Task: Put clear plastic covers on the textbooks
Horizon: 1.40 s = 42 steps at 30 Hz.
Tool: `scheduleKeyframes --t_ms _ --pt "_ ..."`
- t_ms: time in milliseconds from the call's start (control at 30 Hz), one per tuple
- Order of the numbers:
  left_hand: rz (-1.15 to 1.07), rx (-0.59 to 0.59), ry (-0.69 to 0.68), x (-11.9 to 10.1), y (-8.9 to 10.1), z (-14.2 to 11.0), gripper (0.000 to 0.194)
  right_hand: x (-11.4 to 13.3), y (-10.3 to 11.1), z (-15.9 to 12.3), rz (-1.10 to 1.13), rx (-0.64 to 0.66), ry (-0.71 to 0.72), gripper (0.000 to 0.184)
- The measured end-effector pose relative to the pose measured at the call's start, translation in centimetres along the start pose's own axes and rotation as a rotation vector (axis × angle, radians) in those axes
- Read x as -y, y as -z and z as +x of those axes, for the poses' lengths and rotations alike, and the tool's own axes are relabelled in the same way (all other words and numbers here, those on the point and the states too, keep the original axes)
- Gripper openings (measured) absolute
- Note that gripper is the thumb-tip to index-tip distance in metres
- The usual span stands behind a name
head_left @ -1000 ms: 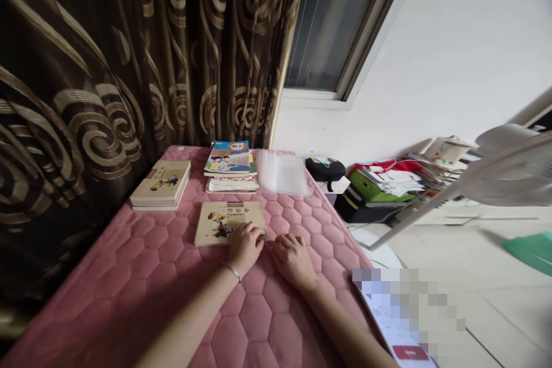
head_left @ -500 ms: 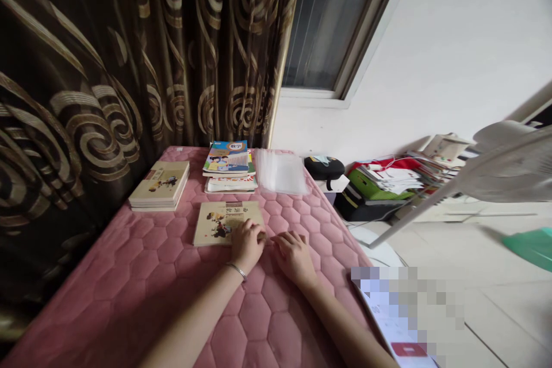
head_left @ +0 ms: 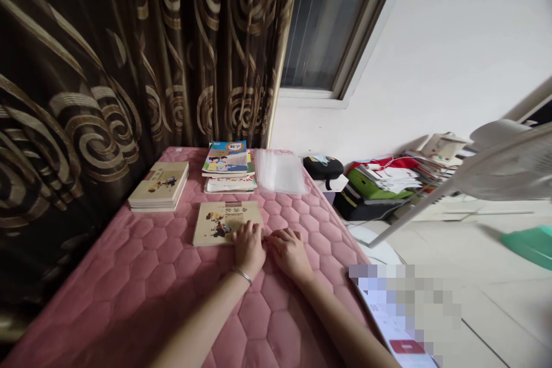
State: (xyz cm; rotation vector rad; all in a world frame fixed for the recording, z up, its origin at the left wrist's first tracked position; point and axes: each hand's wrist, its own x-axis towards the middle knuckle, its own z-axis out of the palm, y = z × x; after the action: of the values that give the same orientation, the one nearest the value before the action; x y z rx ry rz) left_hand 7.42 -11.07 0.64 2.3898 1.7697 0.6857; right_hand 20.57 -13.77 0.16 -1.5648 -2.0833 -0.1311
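Observation:
A cream-coloured book [head_left: 218, 225] with a small painted picture on its cover lies flat on the pink quilted mattress [head_left: 164, 276]. Over its lower right corner, my left hand [head_left: 250, 250], with a silver bracelet at the wrist, has its fingers bent on the cover and its thumb at the right edge. Just right of that corner, my right hand [head_left: 290, 253] is closed, fingertips together close to my left thumb. What those fingertips pinch, if anything, is too small to make out.
Similar cream books are stacked [head_left: 159, 184] at the left. Behind lie a pile of colourful textbooks [head_left: 226, 158] and clear plastic sleeves [head_left: 282, 172]. A white fan [head_left: 495, 167] stands right of the mattress. A lit screen [head_left: 388, 322], partly blurred, sits at the right edge.
My left hand's fingers have opened from a tighter curl and spread slightly over the corner. My right hand has shifted slightly left, nearer to it. The book stays in place.

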Motion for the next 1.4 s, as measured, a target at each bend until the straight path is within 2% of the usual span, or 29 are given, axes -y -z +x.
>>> scheduleKeyframes --t_ms 100,267,333,467,567,667,767,833,933,1067,1167,1267,1333,1400 --pt "-0.01 0.028 -0.088 0.7 0.6 -0.5 0.022 0.0 0.0 -0.2 -0.043 0.026 0.026 0.024" --pt "-0.075 0.079 -0.381 3.8 1.9 -1.8 0.037 0.2 0.2 -0.6 -0.042 0.09 0.031 0.025" --pt "-0.062 0.092 -0.443 4.7 2.0 -2.2 0.041 0.6 0.5 -0.6 -0.013 0.101 -0.009 0.025" --pt "-0.003 0.098 -0.418 4.9 1.6 -2.5 0.041 1.7 0.8 0.3 0.083 0.05 -0.14 0.022" --pt "0.013 0.097 -0.399 4.4 1.4 -2.4 0.043 2.0 -0.1 1.4 0.209 0.016 -0.33 0.016" --pt "-0.004 0.101 -0.402 4.4 1.5 -2.4 0.04 1.1 -1.9 2.0 0.371 0.092 -0.55 0.012" --pt "-0.042 0.097 -0.443 5.4 1.9 -2.4 0.04 -0.3 -3.2 2.2 0.471 0.142 -0.587 0.016" --pt "-0.047 0.109 -0.469 6.8 2.5 -2.6 0.043 -1.1 -3.5 2.2 0.496 0.161 -0.569 0.018" --pt "-0.012 0.142 -0.479 10.4 3.9 -3.1 0.048 -1.8 -3.4 2.4 0.51 0.196 -0.556 0.021" --pt "-0.007 0.194 -0.397 16.5 6.5 -3.8 0.054 -2.0 -3.4 2.4 0.487 0.199 -0.529 0.02" --pt "-0.066 0.27 -0.332 19.2 8.0 -3.9 0.053 -2.1 -3.4 2.4 0.465 0.196 -0.507 0.018" --pt "-0.115 0.227 -0.264 18.6 8.6 -3.1 0.037 -2.2 -3.1 2.6 0.42 0.229 -0.516 0.018" --pt "-0.106 0.11 -0.197 16.3 8.3 -2.1 0.026 -1.8 -2.9 3.1 0.379 0.255 -0.538 0.019" --pt "-0.074 0.027 -0.176 13.2 7.4 -1.1 0.016 -1.0 -2.9 3.6 0.308 0.227 -0.556 0.021"
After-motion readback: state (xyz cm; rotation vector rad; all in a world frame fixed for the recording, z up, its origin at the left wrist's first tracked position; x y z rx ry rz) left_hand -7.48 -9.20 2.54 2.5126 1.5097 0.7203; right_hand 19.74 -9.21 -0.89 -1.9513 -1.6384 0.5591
